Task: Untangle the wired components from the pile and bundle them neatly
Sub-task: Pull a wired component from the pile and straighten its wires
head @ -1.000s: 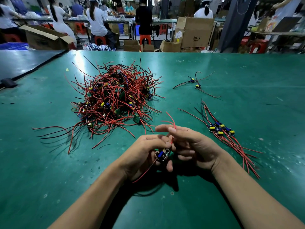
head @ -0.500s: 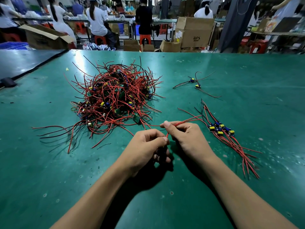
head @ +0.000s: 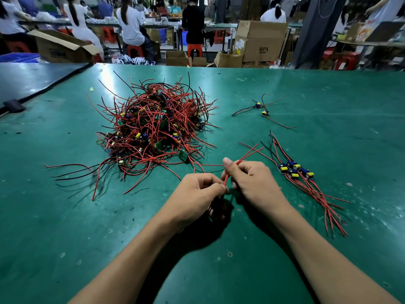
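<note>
Both hands sat low in the middle of the frame. I had the left hand [head: 197,195] curled, thumb and fingertip pinched on the bottom end of the red wires [head: 246,155]. Whatever hangs off that end was tucked under the fist, so I couldn't tell. The right hand [head: 254,183] was just beside it, thumb up, clamped on the same wires a bit higher. Their free ends fanned toward the upper right, with the tips near the bundle [head: 306,185].

That bundle lay diagonally, right of the right hand and running to the lower right, close enough to brush. The pile [head: 153,132] sat center-left above the hands. Its stray leads spilled left and down, and one reached almost to the left hand. A loose pair [head: 262,109] sat upper right, well apart from everything.

Edges: the far edge of the table [head: 65,249] ran across the top of the frame, under the boxes [head: 260,40]. A dark seam at upper left split it from a side table [head: 32,77]. Open green showed at lower left, between the forearms, and along the far right.
</note>
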Demonstrator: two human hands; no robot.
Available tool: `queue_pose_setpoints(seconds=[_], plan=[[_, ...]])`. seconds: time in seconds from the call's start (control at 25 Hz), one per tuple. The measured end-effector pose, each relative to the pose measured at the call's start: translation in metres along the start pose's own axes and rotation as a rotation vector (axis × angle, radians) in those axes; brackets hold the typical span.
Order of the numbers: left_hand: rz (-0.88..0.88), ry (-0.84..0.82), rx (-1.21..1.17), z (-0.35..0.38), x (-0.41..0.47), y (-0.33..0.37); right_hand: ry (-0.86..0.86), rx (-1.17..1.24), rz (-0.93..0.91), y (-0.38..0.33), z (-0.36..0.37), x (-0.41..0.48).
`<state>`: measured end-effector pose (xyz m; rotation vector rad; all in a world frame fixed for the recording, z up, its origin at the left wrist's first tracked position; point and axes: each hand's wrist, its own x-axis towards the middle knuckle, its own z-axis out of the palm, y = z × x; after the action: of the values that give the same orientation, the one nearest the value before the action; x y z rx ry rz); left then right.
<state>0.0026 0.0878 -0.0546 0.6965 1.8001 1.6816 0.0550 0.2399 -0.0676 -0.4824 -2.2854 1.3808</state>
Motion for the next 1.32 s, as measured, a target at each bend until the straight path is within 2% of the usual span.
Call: queue_pose_setpoints(seconds=[0.2, 0.32, 0.4, 0.56, 0.76, 0.84, 0.92, 1.04, 1.12, 1.2, 1.32], plan=[[0.002, 0.000, -0.075, -0.001, -0.002, -0.002, -0.287, 0.470, 0.198, -0.011, -0.003, -0.010], [0.009, -0.011, -0.054, -0.002, -0.003, -0.002, -0.356, 0.534, 0.246, -0.014, -0.007, -0.014], [-0.002, -0.001, -0.055, -0.002, -0.003, -0.002, -0.292, 0.403, 0.203, -0.013, -0.008, -0.011], [-0.002, 0.030, 0.022, -0.003, -0.001, -0.002, -0.097, -0.063, 0.032, -0.010, -0.009, -0.004], [0.016, -0.014, 0.098, -0.001, -0.001, -0.002, 0.207, -0.198, -0.083, 0.002, -0.016, 0.006], [0.023, -0.010, 0.107, -0.002, -0.001, -0.002, 0.236, -0.197, -0.059, 0.003, -0.014, 0.007], [0.030, 0.006, 0.116, -0.004, -0.001, -0.004, 0.178, -0.015, 0.095, -0.001, -0.013, 0.007], [0.049, 0.024, 0.123, -0.002, -0.001, -0.005, 0.092, 0.553, 0.403, -0.009, -0.015, 0.008], [0.061, 0.023, 0.112, -0.001, -0.001, -0.005, 0.045, 0.768, 0.518, -0.013, -0.019, 0.008], [0.061, 0.032, 0.102, -0.002, -0.001, -0.005, 0.009, 0.770, 0.523, -0.012, -0.021, 0.007], [0.059, 0.061, 0.112, -0.004, 0.001, -0.007, 0.018, 0.560, 0.387, -0.010, -0.017, 0.004]])
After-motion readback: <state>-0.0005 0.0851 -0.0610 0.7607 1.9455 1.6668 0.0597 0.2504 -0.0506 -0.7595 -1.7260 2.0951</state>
